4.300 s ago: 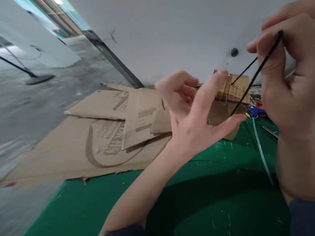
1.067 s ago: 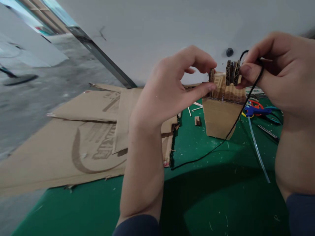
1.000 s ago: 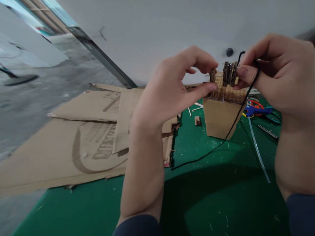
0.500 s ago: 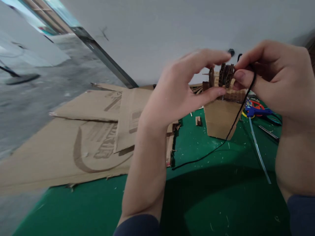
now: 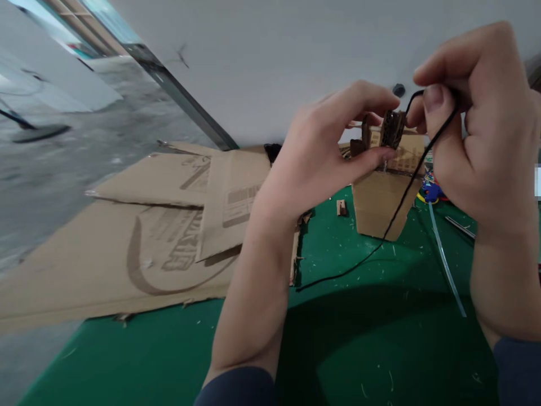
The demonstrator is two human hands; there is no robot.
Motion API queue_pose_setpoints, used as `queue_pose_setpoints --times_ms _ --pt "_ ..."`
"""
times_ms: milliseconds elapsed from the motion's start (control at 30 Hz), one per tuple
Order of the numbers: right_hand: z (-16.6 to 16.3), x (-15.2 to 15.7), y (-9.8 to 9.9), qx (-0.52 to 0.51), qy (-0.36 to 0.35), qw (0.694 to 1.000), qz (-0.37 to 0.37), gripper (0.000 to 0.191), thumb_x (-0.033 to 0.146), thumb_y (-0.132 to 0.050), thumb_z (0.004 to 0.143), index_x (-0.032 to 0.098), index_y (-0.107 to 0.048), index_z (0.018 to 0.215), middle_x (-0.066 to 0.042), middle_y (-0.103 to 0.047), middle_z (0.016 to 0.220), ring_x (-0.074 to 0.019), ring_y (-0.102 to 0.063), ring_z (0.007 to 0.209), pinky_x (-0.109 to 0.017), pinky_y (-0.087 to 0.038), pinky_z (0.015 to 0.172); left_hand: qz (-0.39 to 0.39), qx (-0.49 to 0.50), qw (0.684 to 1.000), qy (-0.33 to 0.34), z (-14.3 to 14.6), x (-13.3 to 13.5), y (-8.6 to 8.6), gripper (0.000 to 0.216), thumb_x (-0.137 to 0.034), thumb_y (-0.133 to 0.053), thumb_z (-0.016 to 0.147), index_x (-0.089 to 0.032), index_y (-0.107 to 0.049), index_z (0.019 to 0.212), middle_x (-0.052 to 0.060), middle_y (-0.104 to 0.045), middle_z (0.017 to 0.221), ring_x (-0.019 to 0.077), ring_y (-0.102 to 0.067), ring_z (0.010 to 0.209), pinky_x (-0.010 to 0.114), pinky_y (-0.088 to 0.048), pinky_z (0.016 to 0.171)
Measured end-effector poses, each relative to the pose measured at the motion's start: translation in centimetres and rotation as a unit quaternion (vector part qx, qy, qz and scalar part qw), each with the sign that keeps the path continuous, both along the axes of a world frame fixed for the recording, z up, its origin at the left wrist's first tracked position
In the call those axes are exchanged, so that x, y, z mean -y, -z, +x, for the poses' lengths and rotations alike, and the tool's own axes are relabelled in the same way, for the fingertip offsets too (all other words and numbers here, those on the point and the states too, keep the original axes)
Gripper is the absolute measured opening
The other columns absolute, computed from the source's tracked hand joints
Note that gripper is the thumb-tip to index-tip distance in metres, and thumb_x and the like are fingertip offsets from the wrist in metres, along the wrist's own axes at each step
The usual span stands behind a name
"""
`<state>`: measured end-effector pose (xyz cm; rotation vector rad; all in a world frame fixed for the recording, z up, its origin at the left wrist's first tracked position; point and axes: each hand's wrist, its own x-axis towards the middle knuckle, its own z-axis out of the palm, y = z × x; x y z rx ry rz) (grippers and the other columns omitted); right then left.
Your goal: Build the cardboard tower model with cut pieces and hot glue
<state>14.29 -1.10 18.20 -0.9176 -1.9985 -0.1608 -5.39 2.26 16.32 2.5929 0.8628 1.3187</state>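
My left hand (image 5: 325, 152) is raised above the green mat and pinches a small brown cardboard spool piece (image 5: 386, 131) between thumb and fingers. My right hand (image 5: 473, 129) is closed beside it, pinching a black string (image 5: 397, 211) at the top of the piece. From there the string hangs down across a cardboard piece and trails left over the green mat (image 5: 372, 338). Both wrists show dark blue sleeves.
Flattened cardboard sheets (image 5: 139, 237) lie at the left on the mat and floor. A cut cardboard piece (image 5: 376, 208) stands behind the hands, with a small cardboard block (image 5: 340, 207), a blue-handled tool (image 5: 433, 192) and a clear thin strip (image 5: 446, 259) nearby. A white wall rises behind.
My right hand has lifted higher with the string end, above the cardboard spool piece. My left hand has shifted slightly right, still pinching the piece.
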Motion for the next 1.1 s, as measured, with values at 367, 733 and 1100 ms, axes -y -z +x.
queue_pose_setpoints --times_ms 367,733,1100 --pt "0.0 -0.9 0.8 -0.011 0.049 0.998 0.049 0.025 0.009 -0.044 0.1 0.029 -0.058 0.099 0.0 -0.068 0.104 -0.017 -0.067 0.1 -0.03 -0.052 0.09 -0.043 0.019 0.999 0.003 0.1 0.3 0.1 0.042 -0.022 -0.068 0.092 -0.03 -0.05 0.13 0.003 -0.067 0.128 0.0202 -0.065 0.127 0.036 -0.057 0.108" --pt "-0.2 0.0 0.2 0.026 0.036 0.997 0.068 0.028 0.006 -0.044 0.094 0.026 -0.061 0.104 0.005 -0.068 0.103 -0.0154 -0.066 0.101 -0.033 -0.051 0.094 -0.011 0.008 1.0 -0.012 0.2 0.0 0.2 0.042 -0.028 -0.066 0.091 -0.029 -0.057 0.132 0.005 -0.07 0.125 0.0236 -0.067 0.118 0.041 -0.057 0.104" --pt "1.0 1.1 -0.4 0.118 -0.037 0.992 0.031 0.01 0.021 -0.059 0.096 0.03 -0.061 0.098 0.01 -0.066 0.081 -0.011 -0.058 0.067 -0.03 -0.047 0.068 0.012 -0.017 0.999 -0.032 0.3 -0.4 0.3 0.031 -0.031 -0.058 0.099 -0.029 -0.062 0.13 0.004 -0.071 0.123 0.022 -0.07 0.116 0.039 -0.061 0.099"
